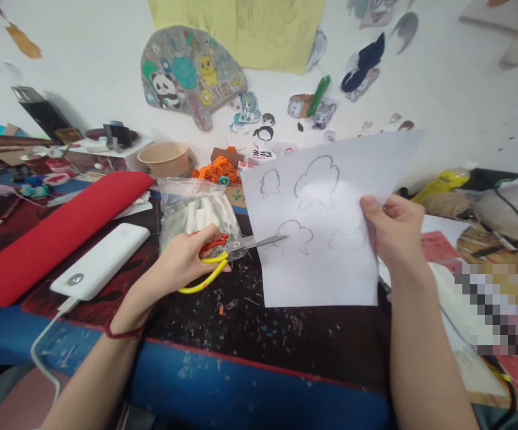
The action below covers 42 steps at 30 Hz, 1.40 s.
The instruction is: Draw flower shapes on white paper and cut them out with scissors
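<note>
In the head view, the left hand [185, 260] is closed around the handles of the scissors [237, 244], whose blades reach across the lower left part of a paper sheet [321, 280]. Whether paper lies between the blades is hard to tell. The right hand [393, 230] pinches the sheet's right edge, thumb in front and fingers behind, holding it up above the table [259, 346].

The sheet's left side has no visible hand support, so it could bend or swing under the blades, and a cut could stray into the pencil outlines [317, 182]. The blade tips lie over one lower drawing, so a careless squeeze could nick it. A loose pinch might let the page slip or crease near the thumb.

Just behind the left hand sits a clear plastic bag [200, 206] of white strips, which the knuckles could brush. A white power bank [100, 260] lies further left, its cable [39, 346] hanging over the table edge near the left forearm, where it might snag. A red roll [68, 239] lies beyond the power bank. Small scraps [241, 292] litter the surface below the scissors.
</note>
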Available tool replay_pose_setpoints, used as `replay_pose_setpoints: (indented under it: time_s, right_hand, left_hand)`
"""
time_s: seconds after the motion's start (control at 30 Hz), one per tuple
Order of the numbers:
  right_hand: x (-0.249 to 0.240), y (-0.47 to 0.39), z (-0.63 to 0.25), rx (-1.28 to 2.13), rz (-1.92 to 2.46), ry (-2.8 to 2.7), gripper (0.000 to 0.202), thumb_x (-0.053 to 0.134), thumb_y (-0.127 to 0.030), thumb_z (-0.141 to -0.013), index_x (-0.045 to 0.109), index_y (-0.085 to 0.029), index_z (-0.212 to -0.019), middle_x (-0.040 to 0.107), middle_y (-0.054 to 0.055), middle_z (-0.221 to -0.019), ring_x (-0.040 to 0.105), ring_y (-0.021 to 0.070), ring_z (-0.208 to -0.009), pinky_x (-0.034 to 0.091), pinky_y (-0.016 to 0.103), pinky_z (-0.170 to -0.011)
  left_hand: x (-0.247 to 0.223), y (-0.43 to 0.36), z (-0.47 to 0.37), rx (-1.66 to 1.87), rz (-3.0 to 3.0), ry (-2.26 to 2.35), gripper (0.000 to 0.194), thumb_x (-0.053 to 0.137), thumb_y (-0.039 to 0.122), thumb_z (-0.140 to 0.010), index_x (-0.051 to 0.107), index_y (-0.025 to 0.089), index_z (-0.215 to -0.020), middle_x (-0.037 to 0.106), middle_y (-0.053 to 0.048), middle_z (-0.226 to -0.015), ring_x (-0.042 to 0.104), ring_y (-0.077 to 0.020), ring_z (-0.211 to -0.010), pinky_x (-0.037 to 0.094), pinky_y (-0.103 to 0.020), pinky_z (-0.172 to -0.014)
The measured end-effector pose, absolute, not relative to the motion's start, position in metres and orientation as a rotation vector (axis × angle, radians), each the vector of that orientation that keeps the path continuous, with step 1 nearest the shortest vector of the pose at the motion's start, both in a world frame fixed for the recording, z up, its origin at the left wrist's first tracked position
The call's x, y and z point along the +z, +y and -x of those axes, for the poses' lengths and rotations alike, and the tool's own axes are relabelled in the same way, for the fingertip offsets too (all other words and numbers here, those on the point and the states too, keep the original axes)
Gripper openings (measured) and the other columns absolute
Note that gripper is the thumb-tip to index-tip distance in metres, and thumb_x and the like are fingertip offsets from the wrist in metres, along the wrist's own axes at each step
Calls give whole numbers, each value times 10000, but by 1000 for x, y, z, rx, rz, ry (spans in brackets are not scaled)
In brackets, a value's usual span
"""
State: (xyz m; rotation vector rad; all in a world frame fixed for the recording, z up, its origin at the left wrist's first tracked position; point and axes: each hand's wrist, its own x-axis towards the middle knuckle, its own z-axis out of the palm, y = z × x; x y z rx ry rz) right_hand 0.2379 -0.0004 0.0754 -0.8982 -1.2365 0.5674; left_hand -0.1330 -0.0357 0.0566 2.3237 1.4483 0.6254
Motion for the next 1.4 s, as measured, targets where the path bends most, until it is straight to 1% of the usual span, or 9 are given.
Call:
replay_pose_setpoints:
  time_s: [0.17, 0.33, 0.47, 0.63, 0.87, 1.1, 1.27, 1.4]
  right_hand:
    - [75, 0, -239, 552, 921, -1241, 193, 826, -362, -756, 783, -216, -875, 776, 19, -825, 687, 162, -679, 556, 314, -680]
    - [76, -1, -238, 543, 887, -1261, 162, 820, -339, -768, 790, -222, -877, 779, 16, -843, 697, 165, -727, 552, 309, -695]
    - [77, -1, -238, 534, 889, -1246, 162, 835, -332, -752, 789, -216, -856, 783, 10, -838, 689, 151, -691, 545, 296, -661]
    - [77, 0, -238, 567, 867, -1237, 166, 846, -314, -745, 788, -206, -856, 784, 11, -827, 687, 137, -670, 548, 290, -669]
    - [76, 1, -240, 550, 870, -1245, 157, 845, -307, -747, 785, -198, -842, 781, 13, -823, 665, 132, -663, 520, 285, -640]
    - [77, 0, -241, 557, 832, -1261, 107, 823, -247, -777, 795, -200, -870, 790, 16, -857, 677, 129, -682, 522, 280, -643]
    - [76, 0, -242, 553, 849, -1250, 118, 831, -260, -768, 793, -200, -862, 786, 9, -829, 667, 125, -658, 509, 274, -611]
    - [79, -2, -238, 543, 866, -1237, 141, 844, -295, -752, 785, -204, -842, 785, 11, -834, 672, 130, -679, 537, 288, -667]
  left_hand:
    - [56, -36, 134, 642, -2337, 1434, 436, 730, 570, -747, 508, 217, -874, 414, 80, -636, 400, -113, -582, 275, -227, -555]
    - [53, -35, 135, 634, -2344, 1445, 442, 757, 554, -741, 502, 218, -875, 417, 86, -641, 392, -106, -583, 276, -224, -554]
    - [52, -35, 137, 627, -2343, 1430, 435, 744, 554, -759, 492, 219, -878, 426, 83, -655, 402, -109, -592, 283, -226, -559]
    - [51, -34, 138, 612, -2356, 1418, 420, 735, 545, -774, 496, 220, -891, 428, 84, -650, 404, -111, -595, 294, -225, -567]
    - [50, -34, 139, 603, -2366, 1425, 417, 724, 552, -782, 530, 214, -930, 484, 66, -680, 448, -122, -611, 317, -233, -586]
    - [49, -34, 140, 605, -2386, 1389, 419, 702, 557, -800, 543, 212, -976, 533, 53, -713, 474, -124, -622, 332, -231, -591]
    - [49, -34, 141, 608, -2398, 1388, 385, 698, 529, -809, 535, 210, -950, 512, 59, -700, 449, -116, -608, 328, -226, -583]
    - [49, -33, 140, 631, -2388, 1376, 364, 688, 508, -814, 534, 205, -944, 519, 54, -701, 449, -113, -606, 333, -222, -577]
